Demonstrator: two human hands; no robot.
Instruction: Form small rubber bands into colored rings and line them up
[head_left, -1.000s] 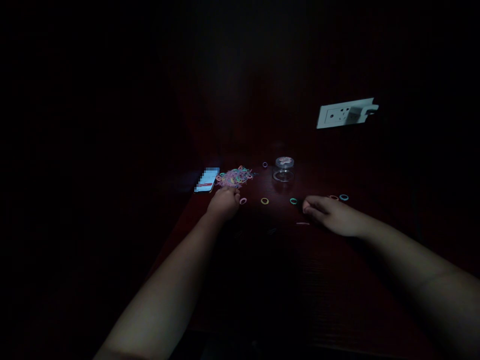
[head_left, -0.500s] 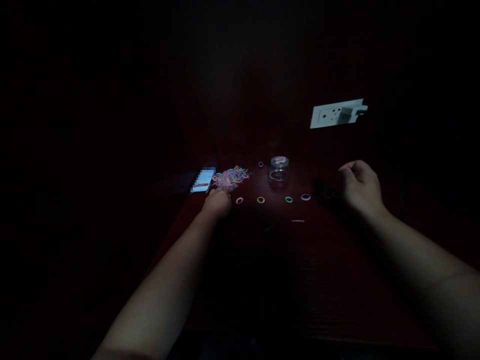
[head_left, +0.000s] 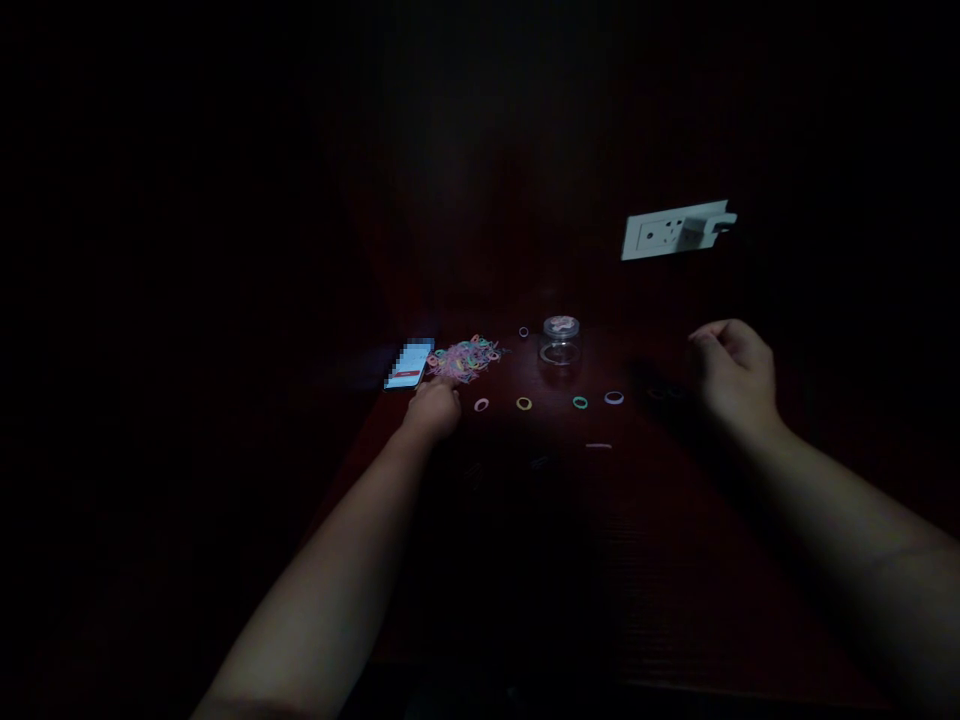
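Note:
My left hand point(head_left: 435, 408) is at the near edge of a heap of pastel hair ties point(head_left: 466, 358). Its fingers look curled and drawn together; what they hold, if anything, is hidden. Off to the right, my right hand point(head_left: 736, 375) is held above the dark table with thumb and fingers pinched closed. Nothing can be made out between them. Between the hands a pink hair tie point(head_left: 481, 405), a yellow one point(head_left: 524, 404), a green one point(head_left: 580, 403) and a lilac one point(head_left: 614, 398) lie in a loose row.
A clear lidded jar point(head_left: 561, 342) stands behind the row, with a small pale ring point(head_left: 523, 332) to its left. A lit phone point(head_left: 409, 364) lies left of the heap. One thin pinkish strip point(head_left: 598, 446) lies nearer. A socket panel point(head_left: 675, 230) is on the wall.
My right hand has shifted slightly to the right. My left hand stays by the heap with hardly any movement. The whole view has shifted a little.

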